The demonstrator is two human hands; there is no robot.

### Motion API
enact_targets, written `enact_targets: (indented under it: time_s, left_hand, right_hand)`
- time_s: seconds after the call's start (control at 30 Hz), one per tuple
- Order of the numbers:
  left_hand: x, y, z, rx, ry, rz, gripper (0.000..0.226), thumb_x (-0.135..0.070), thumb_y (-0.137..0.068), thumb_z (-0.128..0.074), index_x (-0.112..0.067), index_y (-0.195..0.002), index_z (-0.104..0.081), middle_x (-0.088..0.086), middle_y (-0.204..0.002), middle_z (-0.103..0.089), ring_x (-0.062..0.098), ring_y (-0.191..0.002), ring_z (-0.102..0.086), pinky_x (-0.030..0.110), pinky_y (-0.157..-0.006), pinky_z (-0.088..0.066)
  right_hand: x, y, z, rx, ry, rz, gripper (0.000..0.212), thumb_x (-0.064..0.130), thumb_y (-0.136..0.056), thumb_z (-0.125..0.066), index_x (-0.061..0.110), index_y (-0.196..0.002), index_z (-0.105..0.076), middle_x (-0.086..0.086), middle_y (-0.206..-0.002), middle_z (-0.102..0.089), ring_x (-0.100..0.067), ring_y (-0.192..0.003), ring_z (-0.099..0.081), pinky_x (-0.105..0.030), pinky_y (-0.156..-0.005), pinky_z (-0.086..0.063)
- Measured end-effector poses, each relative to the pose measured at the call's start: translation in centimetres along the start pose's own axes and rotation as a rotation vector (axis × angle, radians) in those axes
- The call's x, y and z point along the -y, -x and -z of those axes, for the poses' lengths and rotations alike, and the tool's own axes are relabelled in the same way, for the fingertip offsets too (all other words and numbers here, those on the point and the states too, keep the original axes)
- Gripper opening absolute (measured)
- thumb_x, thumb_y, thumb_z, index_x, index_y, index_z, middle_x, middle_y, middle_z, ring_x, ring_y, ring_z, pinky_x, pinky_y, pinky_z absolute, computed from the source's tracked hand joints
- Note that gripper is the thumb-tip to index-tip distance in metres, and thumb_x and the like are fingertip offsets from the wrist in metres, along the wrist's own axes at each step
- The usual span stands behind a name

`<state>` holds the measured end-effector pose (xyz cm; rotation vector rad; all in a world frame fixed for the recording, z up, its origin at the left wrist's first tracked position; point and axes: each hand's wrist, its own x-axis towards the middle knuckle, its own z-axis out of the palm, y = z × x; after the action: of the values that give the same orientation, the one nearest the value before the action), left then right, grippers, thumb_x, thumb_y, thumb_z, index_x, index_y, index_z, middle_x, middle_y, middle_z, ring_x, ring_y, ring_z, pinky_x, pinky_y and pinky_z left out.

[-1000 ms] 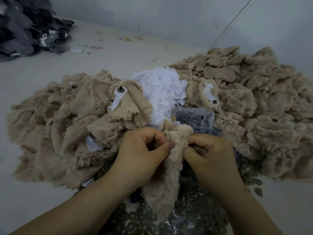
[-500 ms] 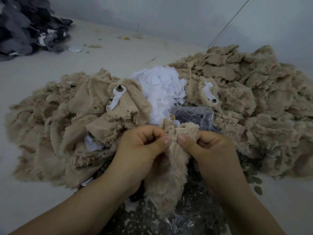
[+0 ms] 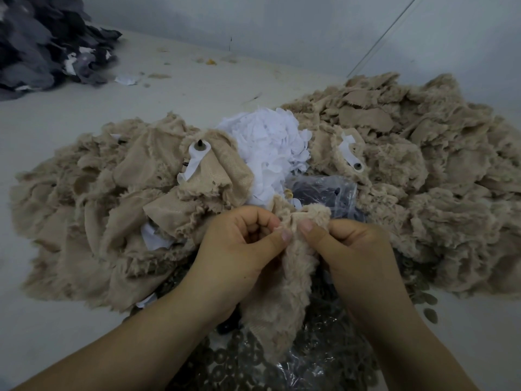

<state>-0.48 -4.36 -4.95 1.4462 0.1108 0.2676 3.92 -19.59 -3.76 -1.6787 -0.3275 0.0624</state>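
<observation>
A beige furry fabric piece [image 3: 284,300] hangs between my two hands at the lower middle. My left hand [image 3: 239,249] pinches its top edge between thumb and curled fingers. My right hand [image 3: 355,249] pinches the same edge from the right, thumb pressed on the fur. What lies inside the fold between the thumbs is hidden.
Beige fur pieces lie in a left pile [image 3: 93,210] and a larger right pile [image 3: 423,179]. White fabric scraps [image 3: 267,148] sit between them. A clear bag of dark parts [image 3: 324,193] lies behind my hands, grey washers in plastic [image 3: 310,359] below. Dark grey fabric [image 3: 36,43] is heaped far left.
My right thumb has come up onto the top edge of the fur piece beside my left thumb. Both hands stay in the same place.
</observation>
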Motion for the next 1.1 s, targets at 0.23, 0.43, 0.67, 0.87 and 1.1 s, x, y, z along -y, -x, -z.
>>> enact_targets:
  time_s: [0.23,0.43,0.67,0.87,1.1]
  left_hand:
    - [0.24,-0.08,-0.30,-0.060,-0.064,-0.028,0.008,-0.023,-0.072,-0.074,-0.016,-0.071,-0.071,0.026,-0.076,-0.066,0.026,-0.067,-0.060,0.042,-0.067,-0.052]
    - [0.28,0.07,-0.45,-0.088,-0.068,-0.011,0.011,-0.019,-0.070,-0.072,-0.009,-0.070,-0.068,0.030,-0.076,-0.064,0.026,-0.066,-0.058,0.040,-0.066,-0.051]
    - [0.31,-0.05,-0.62,-0.058,-0.118,-0.052,0.012,-0.019,-0.073,-0.073,-0.010,-0.068,-0.066,0.018,-0.062,-0.062,0.016,-0.056,-0.052,0.026,-0.051,-0.045]
    - [0.06,0.10,-0.45,-0.033,-0.054,-0.014,0.011,-0.008,-0.080,-0.077,-0.009,-0.072,-0.070,0.029,-0.076,-0.065,0.026,-0.066,-0.059,0.039,-0.067,-0.051]
    - [-0.30,0.25,-0.55,-0.044,-0.050,-0.005,0.013,-0.013,-0.079,-0.073,-0.010,-0.067,-0.069,0.033,-0.072,-0.060,0.029,-0.063,-0.054,0.042,-0.064,-0.048]
  right_hand:
    - [0.00,0.37,-0.35,0.028,0.144,0.126,0.055,0.036,-0.081,-0.071,-0.002,-0.049,-0.047,-0.005,-0.041,-0.031,-0.009,-0.042,-0.027,-0.023,-0.041,-0.025]
    - [-0.13,0.26,-0.35,0.021,0.344,0.252,0.064,0.007,-0.081,-0.078,0.028,-0.044,-0.030,0.009,-0.040,-0.030,-0.005,-0.040,-0.028,-0.012,-0.043,-0.021]
    - [-0.91,0.17,0.05,-0.051,0.231,0.162,0.048,0.011,-0.078,-0.081,0.003,-0.045,-0.046,0.003,-0.039,-0.038,-0.011,-0.038,-0.029,-0.021,-0.038,-0.026]
    - [-0.37,0.25,-0.02,-0.071,-0.027,-0.026,0.019,0.007,-0.079,-0.078,-0.007,-0.070,-0.069,-0.035,-0.072,-0.066,-0.055,-0.069,-0.064,-0.069,-0.058,-0.050]
    - [-0.35,0.36,-0.30,-0.051,-0.029,-0.036,0.023,0.020,-0.069,-0.079,-0.001,-0.071,-0.071,-0.028,-0.067,-0.068,-0.056,-0.066,-0.062,-0.068,-0.055,-0.051]
